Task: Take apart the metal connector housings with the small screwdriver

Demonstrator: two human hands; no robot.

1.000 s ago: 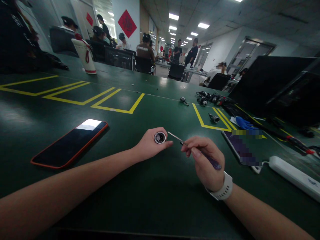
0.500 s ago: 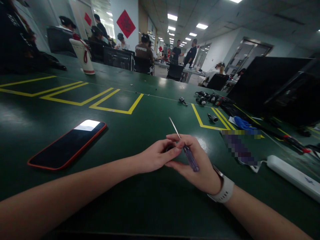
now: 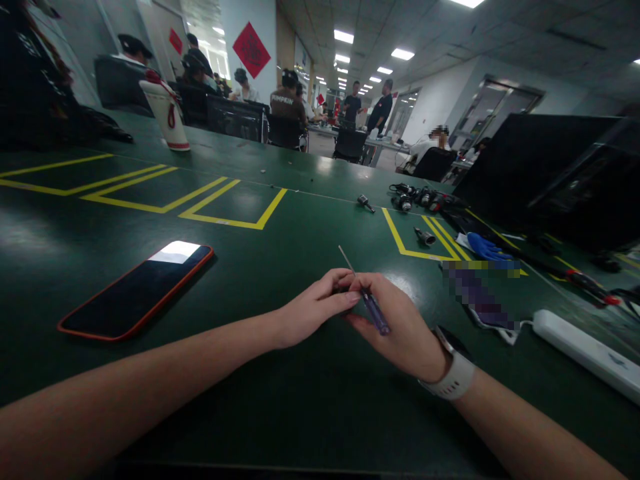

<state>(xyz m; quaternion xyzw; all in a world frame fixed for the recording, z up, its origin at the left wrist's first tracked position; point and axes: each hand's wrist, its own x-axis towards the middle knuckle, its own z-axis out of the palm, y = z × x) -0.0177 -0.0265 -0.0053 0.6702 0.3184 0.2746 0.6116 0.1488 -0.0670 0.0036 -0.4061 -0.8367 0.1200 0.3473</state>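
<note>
My right hand point(image 3: 403, 327), with a watch on its wrist, is closed on a screwdriver point(image 3: 374, 312). The tool has a clear purple handle, and its thin metal shaft points up and away from me. Against it, fingers touching, is my left hand point(image 3: 313, 308). Its fingers are curled around a small dark thing, nearly all hidden between the two hands, so I cannot make out its kind. Both hands are just above the green table point(image 3: 280, 413).
To the left lies a phone point(image 3: 140, 290) in an orange case. A cup point(image 3: 167, 117) stands at the far left. Dark metal parts point(image 3: 425, 236), a blue glove point(image 3: 487, 248), a white power strip point(image 3: 585, 353) and a black monitor point(image 3: 540, 167) occupy the right. Several people sit or stand beyond.
My right hand has turned slightly, and the screwdriver's handle and tip have shifted a little. The dark thing between my fingers is more covered now.
</note>
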